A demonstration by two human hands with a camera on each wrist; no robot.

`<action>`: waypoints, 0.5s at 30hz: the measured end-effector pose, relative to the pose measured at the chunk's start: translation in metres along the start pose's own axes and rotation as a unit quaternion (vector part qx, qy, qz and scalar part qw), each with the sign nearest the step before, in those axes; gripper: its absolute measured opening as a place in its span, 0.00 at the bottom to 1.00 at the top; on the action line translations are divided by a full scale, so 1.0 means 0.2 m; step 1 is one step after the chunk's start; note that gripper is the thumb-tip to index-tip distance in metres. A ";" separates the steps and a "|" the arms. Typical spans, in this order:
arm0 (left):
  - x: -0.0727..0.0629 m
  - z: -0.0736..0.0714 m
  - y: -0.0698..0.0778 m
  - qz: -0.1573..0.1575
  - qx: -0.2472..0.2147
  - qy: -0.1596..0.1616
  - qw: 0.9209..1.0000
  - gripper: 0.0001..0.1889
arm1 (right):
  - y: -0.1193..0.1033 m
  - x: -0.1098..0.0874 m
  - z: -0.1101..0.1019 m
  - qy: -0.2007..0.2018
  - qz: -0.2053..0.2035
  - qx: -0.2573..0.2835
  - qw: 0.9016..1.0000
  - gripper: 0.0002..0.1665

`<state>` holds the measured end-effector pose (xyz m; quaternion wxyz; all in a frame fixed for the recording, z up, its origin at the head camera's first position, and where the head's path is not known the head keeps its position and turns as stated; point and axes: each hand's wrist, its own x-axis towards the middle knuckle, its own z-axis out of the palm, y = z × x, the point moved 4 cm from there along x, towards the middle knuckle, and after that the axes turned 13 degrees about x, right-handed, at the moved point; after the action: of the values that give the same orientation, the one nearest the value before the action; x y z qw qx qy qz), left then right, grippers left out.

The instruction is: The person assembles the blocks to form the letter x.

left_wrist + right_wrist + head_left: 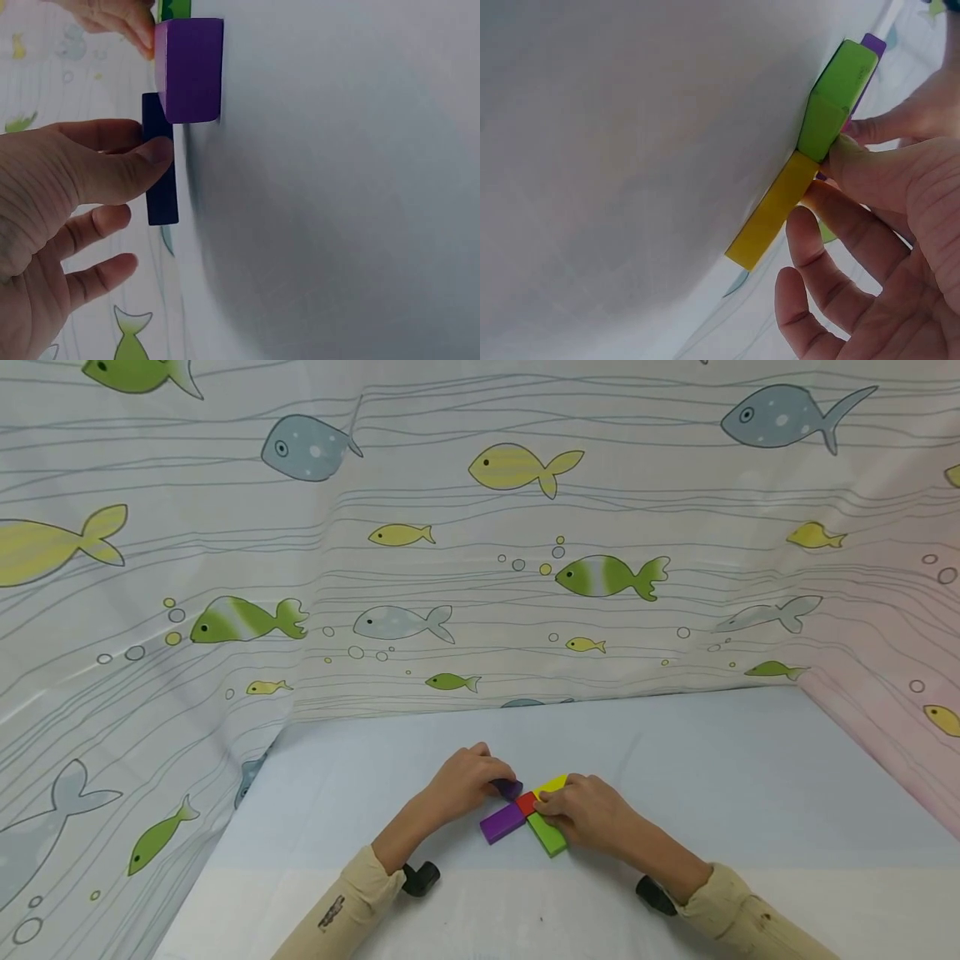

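Observation:
My left hand [467,783] pinches a dark blue block [162,196] between thumb and forefinger, its other fingers loosely bent. That block stands beside a small red block [526,804], close over the table. Around the red block lie a purple block [502,823] towards the left, a light green block [549,836] towards the front and a yellow block [551,786] towards the back right. My right hand [594,814] holds the yellow block near the red one, thumb and forefinger at its inner end. Its fingers partly cover the yellow block in the head view.
The blocks lie on a pale table [712,777]. Fish-patterned cloth [480,560] rises behind and at both sides. Black wrist devices [422,878] hang under both sleeves, close above the tabletop.

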<state>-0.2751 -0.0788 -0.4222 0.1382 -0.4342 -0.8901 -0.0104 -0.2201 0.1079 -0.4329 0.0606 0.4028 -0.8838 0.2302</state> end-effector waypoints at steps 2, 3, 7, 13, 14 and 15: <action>0.00 0.00 0.00 0.000 0.002 -0.001 1.000 0.17 | 0.00 0.00 0.00 0.001 -0.002 0.002 1.000 0.14; 0.00 0.00 0.00 0.000 0.002 -0.001 1.000 0.17 | 0.00 0.00 0.00 0.002 -0.004 0.003 1.000 0.14; 0.01 0.01 0.00 0.004 0.002 0.002 1.000 0.16 | 0.00 0.00 0.00 0.003 -0.005 0.003 1.000 0.14; 0.02 0.00 0.01 0.006 -0.006 0.004 1.000 0.15 | 0.00 0.01 0.00 -0.002 0.000 -0.003 1.000 0.14; 0.02 0.00 0.01 0.005 -0.006 0.002 1.000 0.15 | 0.00 0.01 0.01 -0.004 0.003 -0.003 1.000 0.14; 0.02 0.00 0.01 0.005 -0.006 0.000 1.000 0.15 | 0.00 0.01 0.00 -0.005 0.002 -0.004 1.000 0.14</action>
<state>-0.2756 -0.0744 -0.4216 0.1359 -0.4397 -0.8877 -0.0153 -0.2208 0.1061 -0.4326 0.0577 0.4015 -0.8861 0.2245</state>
